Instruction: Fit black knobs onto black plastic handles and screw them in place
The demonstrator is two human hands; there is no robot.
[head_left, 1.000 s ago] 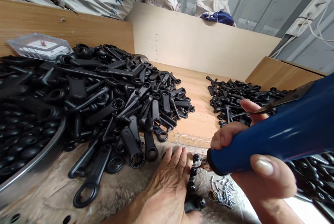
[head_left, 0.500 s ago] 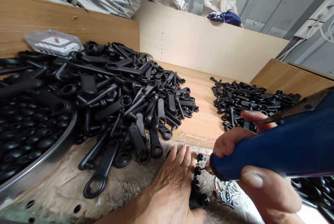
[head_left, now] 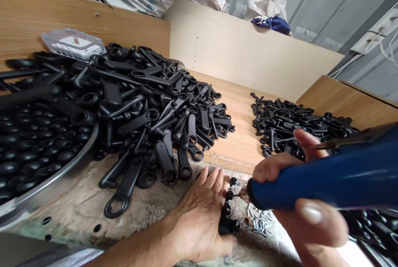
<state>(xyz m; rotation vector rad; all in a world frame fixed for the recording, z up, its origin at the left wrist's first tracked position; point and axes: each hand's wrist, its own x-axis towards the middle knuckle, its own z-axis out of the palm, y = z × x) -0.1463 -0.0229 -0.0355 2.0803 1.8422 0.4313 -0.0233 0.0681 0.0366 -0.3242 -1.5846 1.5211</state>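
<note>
My left hand (head_left: pixel 202 213) lies flat, fingers stretched, over a row of black handles whose round knobs (head_left: pixel 227 209) stick out along its right side. What sits under the palm is mostly hidden. My right hand (head_left: pixel 311 200) is wrapped round a blue power screwdriver (head_left: pixel 298 186), held nearly level with its tip pointing left. The thin bit meets the end of one small black knob (head_left: pixel 229 195), second from the far end of the row. Just below the screwdriver's nose lies a small heap of silver screws (head_left: pixel 259 221) on the worn bench surface.
A large pile of black crank handles (head_left: pixel 161 105) spreads across the left and middle. At far left stands a metal bowl (head_left: pixel 71 163) of black knobs. A smaller handle pile (head_left: pixel 295 122) lies back right. A clear plastic box (head_left: pixel 74 44) rests against the wooden board (head_left: pixel 124 22).
The whole view has shifted slightly, so hands and row appear a little further left and higher. The screwdriver bit stays at the same knob, and my left hand remains flat on the handles.
</note>
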